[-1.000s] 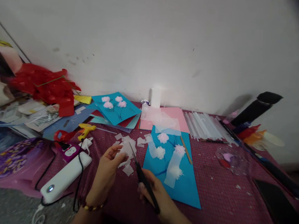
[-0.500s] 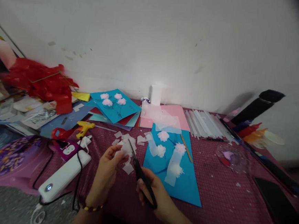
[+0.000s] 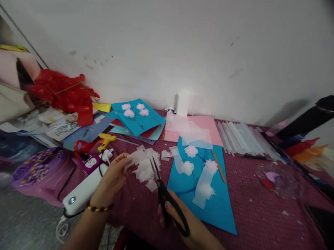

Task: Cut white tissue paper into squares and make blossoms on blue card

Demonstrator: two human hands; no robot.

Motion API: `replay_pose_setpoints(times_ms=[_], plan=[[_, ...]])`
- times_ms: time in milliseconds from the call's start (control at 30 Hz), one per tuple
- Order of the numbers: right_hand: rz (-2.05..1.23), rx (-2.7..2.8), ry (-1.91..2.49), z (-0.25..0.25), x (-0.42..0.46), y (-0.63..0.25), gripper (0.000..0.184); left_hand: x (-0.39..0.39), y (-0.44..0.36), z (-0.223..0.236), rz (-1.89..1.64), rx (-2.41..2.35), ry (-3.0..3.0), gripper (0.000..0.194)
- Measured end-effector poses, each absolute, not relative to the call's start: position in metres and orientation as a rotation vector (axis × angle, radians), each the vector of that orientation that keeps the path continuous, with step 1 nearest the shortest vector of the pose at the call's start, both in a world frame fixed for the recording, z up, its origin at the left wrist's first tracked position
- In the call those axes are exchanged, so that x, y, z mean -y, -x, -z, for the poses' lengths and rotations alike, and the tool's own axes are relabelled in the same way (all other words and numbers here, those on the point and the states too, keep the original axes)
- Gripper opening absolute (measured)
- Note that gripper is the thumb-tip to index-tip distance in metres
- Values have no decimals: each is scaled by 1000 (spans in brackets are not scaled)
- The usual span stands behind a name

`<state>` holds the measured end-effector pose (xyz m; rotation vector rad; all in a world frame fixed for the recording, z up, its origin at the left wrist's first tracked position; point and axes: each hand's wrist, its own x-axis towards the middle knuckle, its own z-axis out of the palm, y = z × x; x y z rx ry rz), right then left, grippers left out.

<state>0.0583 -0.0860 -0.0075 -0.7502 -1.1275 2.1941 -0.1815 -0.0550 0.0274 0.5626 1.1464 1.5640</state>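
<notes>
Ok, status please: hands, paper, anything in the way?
Left hand pinching thin white paper. Right hand gripping black scissors, slightly open. Loose white pieces near the scissors; no obvious obstruction.

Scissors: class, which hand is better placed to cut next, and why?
Right, probably: the right hand grips the scissors, with the blades parted and pointing toward the scraps. The left hand holds a piece of paper, so it seems better placed to steady than to cut.
</notes>
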Motion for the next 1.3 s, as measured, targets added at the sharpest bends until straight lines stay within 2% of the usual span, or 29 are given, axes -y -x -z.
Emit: replay_pose_setpoints(times_ms=[333,533,767,867,1133,1300], plan=[[-2279,1078,722,5,81,-49,57,46,161,-28,-1388,-1187,-626,26],[-2264,1011,696,11,82,-45,50,48,156,-22,-1374,-1165,-612,24],[-2493,493,671,15,80,-45,55,50,158,-31,-1353,-1042,-575,22],[-2526,463,654,14,79,-45,56,51,151,-38,-1298,-1034,-609,21],[-2465,490,711,18,81,-50,58,48,163,-38,-1614,-1082,-568,17],[-2474,532,706,20,84,-51,57,44,169,-25,-1538,-1094,-471,19]])
